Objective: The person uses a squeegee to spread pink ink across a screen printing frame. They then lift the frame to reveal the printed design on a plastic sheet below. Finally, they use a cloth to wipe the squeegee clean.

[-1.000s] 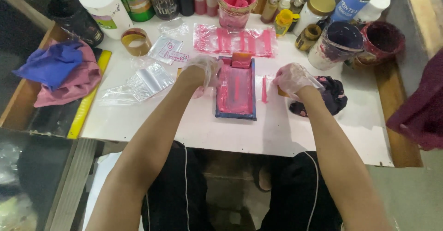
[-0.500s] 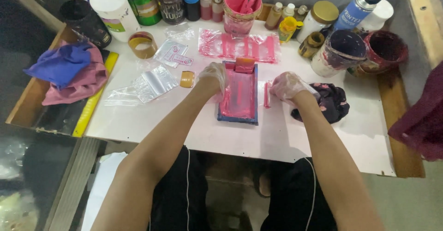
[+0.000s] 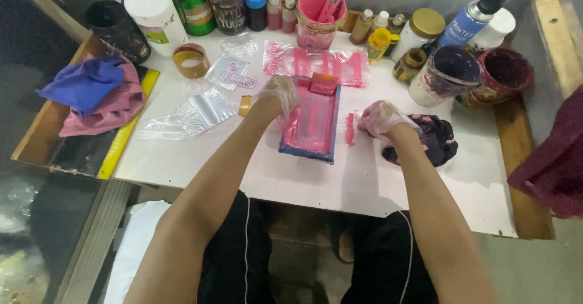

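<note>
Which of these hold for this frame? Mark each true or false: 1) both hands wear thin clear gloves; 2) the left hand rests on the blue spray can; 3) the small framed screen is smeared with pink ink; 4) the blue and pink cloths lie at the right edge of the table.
1) True: left hand and right hand both wear clear gloves.
2) False: the left hand is at the left edge of the framed screen; the spray can stands apart at the back right.
3) True: pink ink covers the screen.
4) False: the cloths lie at the left side.
</note>
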